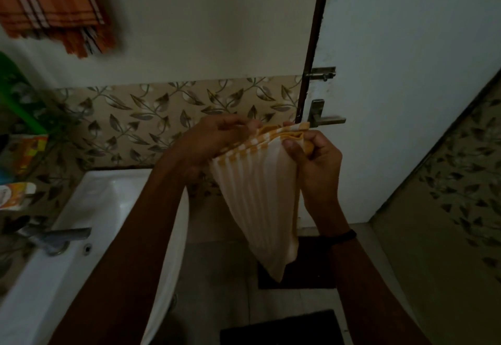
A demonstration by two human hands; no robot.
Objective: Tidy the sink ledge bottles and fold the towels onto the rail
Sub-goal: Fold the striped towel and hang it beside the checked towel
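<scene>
Dim light here: pale wall [203, 32] above a leaf-tile band [151, 117], white door [406, 73] right with bolt [321, 73] and handle [325, 120], grey floor [217, 277], dark mat [279, 328].

I'm looking into a home bathroom. A white ceramic sink [103, 195] with a metal tap [58, 236] sits at my left against a wall banded with leaf-patterned tiles [162, 117]. An orange striped towel [51, 0] hangs high on that wall, and packets [16, 195] crowd the ledge. Ahead is a white door [406, 73] with a slide bolt [321, 73] and a lever handle [325, 119]. A dark mat [282, 328] lies on the tiled floor.
</scene>
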